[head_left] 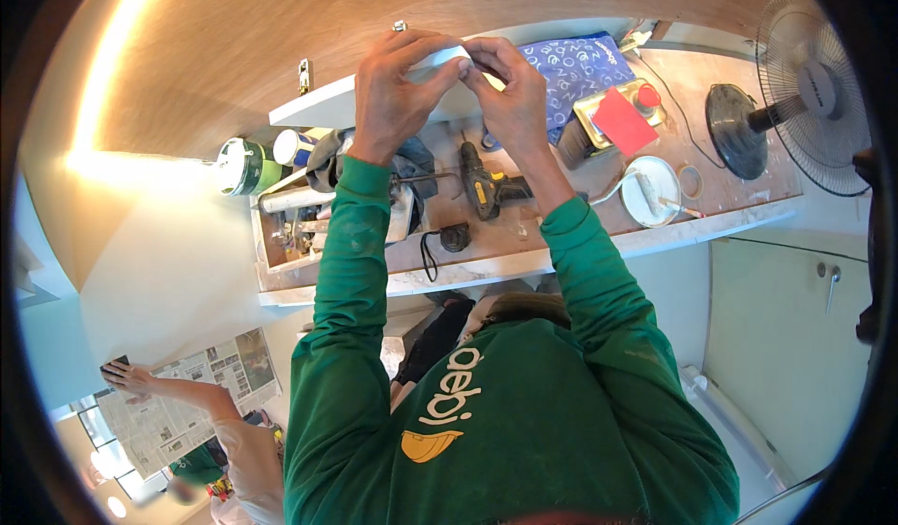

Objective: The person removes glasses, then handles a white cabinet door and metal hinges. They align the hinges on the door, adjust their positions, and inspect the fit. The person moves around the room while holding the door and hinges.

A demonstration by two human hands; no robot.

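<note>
Between both grips (385, 90) (516, 93), white piece (438, 58)

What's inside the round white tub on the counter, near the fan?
A brush-like tool lies partly in the white tub, its handle jutting over the rim. Whitish surface shows around it; whatever lies under the tool is covered.

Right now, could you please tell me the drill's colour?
The drill is black with yellow, in the head view.
</note>
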